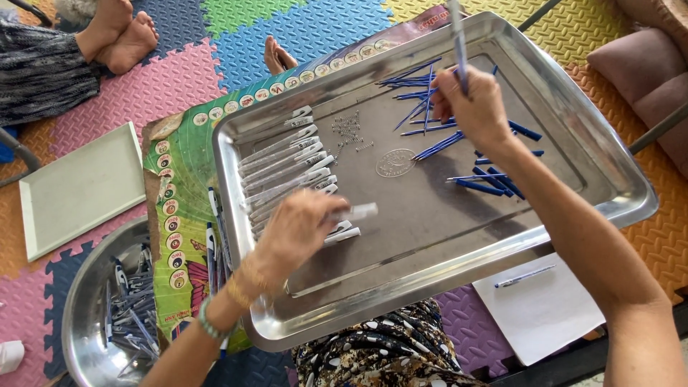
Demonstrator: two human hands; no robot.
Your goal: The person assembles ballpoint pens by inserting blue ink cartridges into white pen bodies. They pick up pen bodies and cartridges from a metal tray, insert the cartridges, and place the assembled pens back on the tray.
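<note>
Head view: pen assembly over a steel tray (616, 208); left hand (297, 226) pinches a clear barrel (355, 211), right hand (476, 107) grips a blue refill (459, 43), insertion apparently next, needing tip-to-barrel alignment.

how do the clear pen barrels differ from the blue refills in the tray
The barrels are pale, thicker and lie in a tidy row at the tray's left; the refills are blue, thin and scattered criss-cross on the right. The left hand reaches the barrels, the right hand the refills. Both lie flat in the tray.

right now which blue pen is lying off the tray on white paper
The lone blue pen on the white sheet beyond the tray's rim; the other loose blue pieces lie inside the tray.
</note>
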